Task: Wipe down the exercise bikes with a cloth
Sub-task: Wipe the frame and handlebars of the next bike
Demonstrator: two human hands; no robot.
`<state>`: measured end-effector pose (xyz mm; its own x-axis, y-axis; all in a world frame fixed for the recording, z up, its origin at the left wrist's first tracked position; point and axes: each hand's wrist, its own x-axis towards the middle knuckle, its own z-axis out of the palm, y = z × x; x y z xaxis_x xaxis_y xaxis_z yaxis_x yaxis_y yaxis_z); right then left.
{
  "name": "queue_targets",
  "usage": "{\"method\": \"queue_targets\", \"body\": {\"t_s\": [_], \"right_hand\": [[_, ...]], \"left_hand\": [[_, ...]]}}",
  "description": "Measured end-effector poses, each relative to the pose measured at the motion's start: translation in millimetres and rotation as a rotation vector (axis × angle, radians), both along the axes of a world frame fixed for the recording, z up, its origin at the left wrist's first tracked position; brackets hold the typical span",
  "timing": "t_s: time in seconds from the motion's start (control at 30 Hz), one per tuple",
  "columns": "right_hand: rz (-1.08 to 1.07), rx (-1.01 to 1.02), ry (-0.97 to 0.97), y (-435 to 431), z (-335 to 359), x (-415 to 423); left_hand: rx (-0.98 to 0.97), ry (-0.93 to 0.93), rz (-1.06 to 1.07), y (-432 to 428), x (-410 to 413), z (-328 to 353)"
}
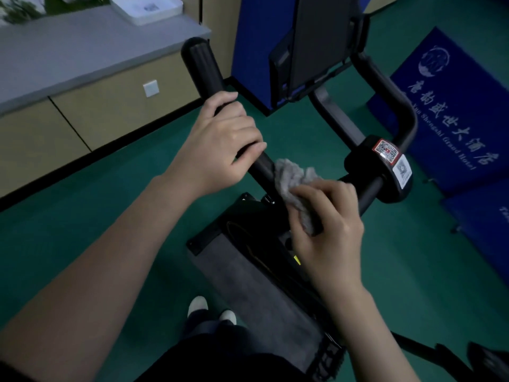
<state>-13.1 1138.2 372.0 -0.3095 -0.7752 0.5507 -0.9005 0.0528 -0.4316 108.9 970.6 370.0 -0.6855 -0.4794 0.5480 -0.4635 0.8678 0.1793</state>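
A black exercise bike fills the middle of the view, its handlebar (202, 67) curving from upper left to upper right. My left hand (217, 142) is wrapped around the left handlebar grip. My right hand (327, 221) holds a crumpled grey cloth (296, 183) pressed against the handlebar's lower centre section, close to the stem. The stem clamp (385, 166) carries two QR-code stickers. A dark console screen (322, 40) stands above the bars. The bike's frame (264, 277) runs down between my arms.
A beige cabinet with a grey countertop (82, 59) lines the left wall, with a white tray (148, 8) on it. Blue hotel signboards (451, 106) stand on the green floor at right. My white shoes (197, 306) show below, left of the frame.
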Motion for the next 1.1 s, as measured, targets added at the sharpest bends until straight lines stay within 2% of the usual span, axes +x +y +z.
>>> {"method": "queue_targets", "body": {"t_s": [0.13, 0.3, 0.4, 0.53, 0.7, 0.8, 0.9, 1.1], "right_hand": [[-0.075, -0.039, -0.070, 4, 0, -3], [0.026, -0.001, -0.105, -20, 9, 0], [0.079, 0.121, -0.149, -15, 15, -15], [0.073, 0.357, -0.326, -27, 24, -38], [0.208, 0.676, -0.531, -70, 26, -45], [0.254, 0.783, -0.526, -68, 31, -54], [0.238, 0.746, -0.447, -47, 36, -59], [0.040, 0.438, -0.286, -15, 34, -32]], "left_hand": [[-0.009, 0.002, 0.043, 3, -2, -1], [-0.014, 0.008, 0.094, 6, -5, -2], [-0.011, 0.015, 0.118, 7, -7, -4], [-0.017, 0.008, 0.122, 8, -8, -5], [-0.027, -0.011, 0.103, 7, -7, -4], [-0.029, -0.010, 0.083, 5, -5, -4], [-0.039, 0.008, 0.064, 5, -4, -6], [-0.055, 0.005, 0.005, 1, 1, -6]]}}
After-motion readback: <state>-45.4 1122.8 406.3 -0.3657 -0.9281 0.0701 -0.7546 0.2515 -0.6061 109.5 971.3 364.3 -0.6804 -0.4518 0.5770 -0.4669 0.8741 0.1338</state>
